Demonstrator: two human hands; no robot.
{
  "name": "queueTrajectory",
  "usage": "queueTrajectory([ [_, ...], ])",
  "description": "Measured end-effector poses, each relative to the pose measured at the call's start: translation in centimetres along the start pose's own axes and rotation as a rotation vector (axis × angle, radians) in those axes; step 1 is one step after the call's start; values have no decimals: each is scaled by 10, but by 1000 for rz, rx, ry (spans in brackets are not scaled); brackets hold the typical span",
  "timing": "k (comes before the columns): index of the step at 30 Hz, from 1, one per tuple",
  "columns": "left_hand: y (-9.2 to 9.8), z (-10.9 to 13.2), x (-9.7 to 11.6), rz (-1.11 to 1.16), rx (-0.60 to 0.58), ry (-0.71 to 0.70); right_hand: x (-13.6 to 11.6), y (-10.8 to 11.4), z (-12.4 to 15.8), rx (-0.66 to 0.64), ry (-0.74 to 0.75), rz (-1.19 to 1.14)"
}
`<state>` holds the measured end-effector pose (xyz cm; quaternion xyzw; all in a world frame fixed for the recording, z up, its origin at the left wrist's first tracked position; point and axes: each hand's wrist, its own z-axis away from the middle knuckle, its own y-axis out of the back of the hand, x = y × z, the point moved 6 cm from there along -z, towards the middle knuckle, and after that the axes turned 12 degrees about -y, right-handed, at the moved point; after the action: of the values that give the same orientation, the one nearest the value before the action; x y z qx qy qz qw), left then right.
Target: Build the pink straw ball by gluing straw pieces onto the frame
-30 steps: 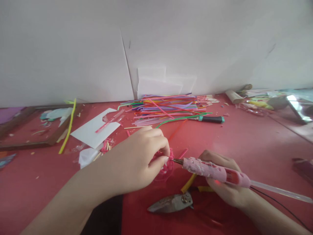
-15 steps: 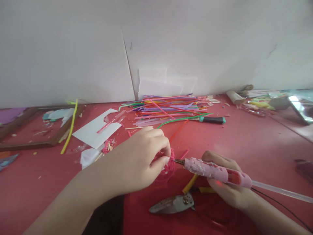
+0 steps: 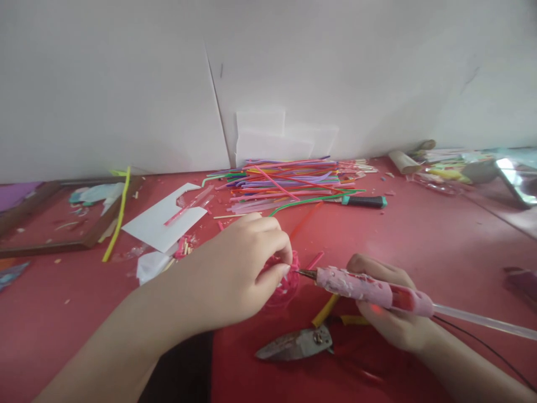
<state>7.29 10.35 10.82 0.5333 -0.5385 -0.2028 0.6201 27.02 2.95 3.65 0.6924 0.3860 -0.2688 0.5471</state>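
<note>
My left hand (image 3: pixel 247 268) is closed, thumb and forefinger pinched together at the rim of a pink round openwork piece (image 3: pixel 286 292). The hand covers much of that piece, and what exactly lies between the fingertips is hard to see. A pink pen-shaped glue gun (image 3: pixel 356 286) is gripped in my right hand (image 3: pixel 392 324), its metal nozzle almost at the left fingertips. Out of its back end runs a clear glue stick (image 3: pixel 482 322). Below the hands lie scissors (image 3: pixel 293 345) with worn blades closed, beside yellow strips (image 3: pixel 325 311).
Coloured straw-like sticks (image 3: pixel 289 182) are heaped by the wall, with a black-handled cutter (image 3: pixel 364 201) in front. Leftward are a white card (image 3: pixel 157 226), a yellow strip (image 3: pixel 117 215) and a brown frame (image 3: pixel 50 249). A cardboard tube (image 3: pixel 403 162) lies at back right.
The view has shifted very slightly. Both hands keep nearly the same pose, with the glue gun's nozzle still close to the left fingertips.
</note>
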Motion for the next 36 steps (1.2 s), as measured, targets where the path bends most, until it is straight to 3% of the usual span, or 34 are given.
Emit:
queueTrajectory([
  [8,9,2,0,-62,49,11,-3,0,0,-15,25,40],
  [17,7,0,-3,-145,143,43,13,2,5,16,13,41],
  [23,3,0,-3,-126,113,54,21,5,8,39,-8,18],
  [36,1,0,-6,-116,75,112,6,23,1,41,140,192],
])
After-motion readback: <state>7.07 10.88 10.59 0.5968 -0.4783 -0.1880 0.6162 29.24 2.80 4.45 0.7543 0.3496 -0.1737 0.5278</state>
